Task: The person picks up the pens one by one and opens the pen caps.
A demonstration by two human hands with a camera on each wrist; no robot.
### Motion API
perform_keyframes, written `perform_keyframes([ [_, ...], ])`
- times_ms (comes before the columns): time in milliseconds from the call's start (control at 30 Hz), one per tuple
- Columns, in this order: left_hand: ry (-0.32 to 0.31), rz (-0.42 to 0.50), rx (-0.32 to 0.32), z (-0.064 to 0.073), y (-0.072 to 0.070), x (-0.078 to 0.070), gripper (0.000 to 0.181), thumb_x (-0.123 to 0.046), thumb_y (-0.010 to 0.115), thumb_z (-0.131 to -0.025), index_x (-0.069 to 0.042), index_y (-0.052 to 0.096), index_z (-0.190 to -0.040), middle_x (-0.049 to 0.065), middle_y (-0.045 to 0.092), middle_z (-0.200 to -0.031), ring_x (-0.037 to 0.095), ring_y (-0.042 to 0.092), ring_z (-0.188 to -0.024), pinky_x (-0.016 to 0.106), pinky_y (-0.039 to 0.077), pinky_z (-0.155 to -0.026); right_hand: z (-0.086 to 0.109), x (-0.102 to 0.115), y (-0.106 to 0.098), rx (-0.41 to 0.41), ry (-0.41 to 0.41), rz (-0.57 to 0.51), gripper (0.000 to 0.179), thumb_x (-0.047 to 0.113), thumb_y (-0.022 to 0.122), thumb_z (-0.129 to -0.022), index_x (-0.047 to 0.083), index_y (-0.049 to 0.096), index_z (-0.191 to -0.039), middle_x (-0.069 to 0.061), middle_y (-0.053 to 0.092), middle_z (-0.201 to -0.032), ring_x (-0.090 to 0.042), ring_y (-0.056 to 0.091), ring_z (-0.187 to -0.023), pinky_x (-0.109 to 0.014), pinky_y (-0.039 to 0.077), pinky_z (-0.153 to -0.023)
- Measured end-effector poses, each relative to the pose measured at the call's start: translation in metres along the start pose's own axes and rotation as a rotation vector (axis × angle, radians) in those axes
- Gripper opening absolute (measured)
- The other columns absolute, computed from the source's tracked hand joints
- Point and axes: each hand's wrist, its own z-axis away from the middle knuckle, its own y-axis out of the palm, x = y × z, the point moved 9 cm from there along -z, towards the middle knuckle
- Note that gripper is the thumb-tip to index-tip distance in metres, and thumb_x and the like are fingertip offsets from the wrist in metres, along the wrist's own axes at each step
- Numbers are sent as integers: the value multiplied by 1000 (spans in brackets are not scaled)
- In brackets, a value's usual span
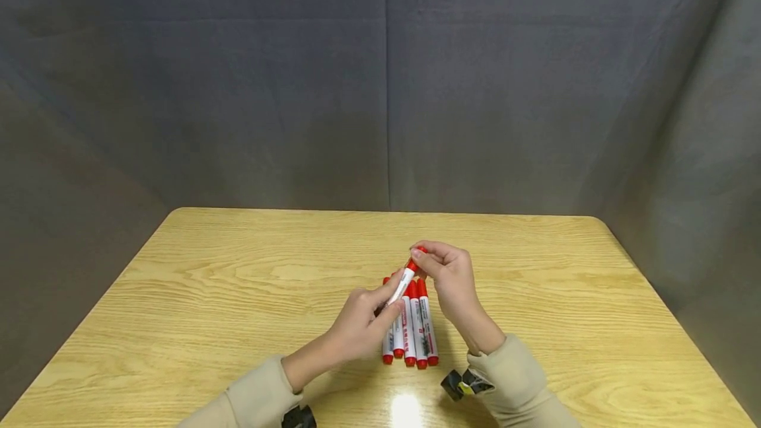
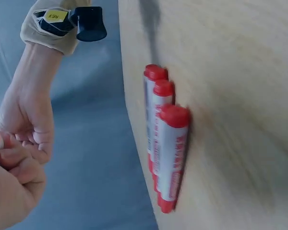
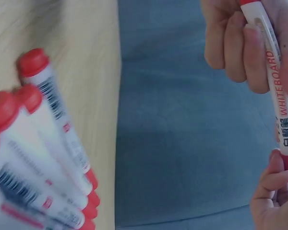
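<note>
Sharing one slim cylindrical marker [image 1: 402, 285], left grip [image 1: 361, 322] holds its smooth barrel [image 3: 278, 93], right grip [image 1: 454, 281] its red cap [image 1: 413, 264].

A wooden table with five markers lying on it.
The table [image 1: 238, 269] has a pale yellow wood-grain top with rounded far corners, and a bright patch of light [image 1: 406, 409] shines near its front. The markers [image 1: 419, 330] lie side by side, close together, around the middle of its width, white with red at both ends. Their long caps point toward the far edge; barcodes and red lettering show on some barrels.
</note>
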Motion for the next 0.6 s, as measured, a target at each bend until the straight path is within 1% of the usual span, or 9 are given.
perform_keyframes([
  [100,-8,53,10,-4,-2,-3,44,-2,49,-91,8,39,-133,-7,35,-48,-3,29,-40,15,28,-35,-1,5,-1,-4,-13,-27,14,-8,55,-85,-19,60,-90,1,63,-64,-9,52,-57,-22,45,-56],
  [167,-9,89,11,-6,-4,-5,44,-1,50,-91,8,40,-133,-7,35,-49,-2,30,-41,16,27,-36,-2,8,-2,-3,-21,-50,12,-7,55,-85,-16,62,-88,0,64,-65,-10,52,-57,-22,45,-56],
  [233,2,111,8,-8,-6,-8,44,0,50,-90,7,41,-132,-7,35,-48,-1,30,-41,16,27,-35,-2,12,-1,1,-32,-78,12,-8,54,-85,-8,66,-86,-1,64,-65,-11,52,-57,-22,45,-56],
  [333,16,152,0,-10,-10,-10,43,2,50,-90,7,43,-131,-7,36,-48,0,30,-41,17,27,-35,-3,17,1,21,-59,-114,23,-8,53,-86,7,69,-81,0,65,-67,-11,52,-58,-21,44,-56],
  [400,23,178,3,-11,-11,-13,42,2,50,-90,7,42,-131,-6,37,-48,1,31,-41,18,27,-35,-4,21,2,35,-82,-132,28,-9,52,-86,13,69,-79,0,65,-68,-11,53,-58,-21,44,-56],
  [433,32,168,3,-11,-13,-15,42,1,49,-90,8,42,-131,-5,37,-49,1,30,-41,18,27,-35,-4,24,3,41,-97,-133,28,-9,52,-86,13,69,-80,0,65,-68,-11,53,-58,-21,44,-57],
  [500,70,100,-1,-11,-16,-18,42,1,50,-90,8,43,-130,-4,38,-49,0,29,-42,17,27,-36,-4,27,5,51,-117,-121,22,-9,52,-85,7,68,-84,1,65,-69,-11,53,-58,-21,44,-57],
  [533,99,46,-7,-11,-17,-20,42,2,51,-89,9,43,-130,-4,38,-50,-1,29,-42,16,27,-36,-4,27,6,54,-119,-102,18,-8,53,-85,3,67,-87,1,65,-69,-11,53,-58,-22,45,-57],
  [600,177,-102,-33,-9,-20,-25,41,2,53,-87,11,46,-127,-5,37,-50,-3,26,-43,13,26,-37,-3,26,7,48,-106,-35,12,-5,54,-86,-4,63,-93,1,64,-68,-11,52,-57,-22,46,-57],
])
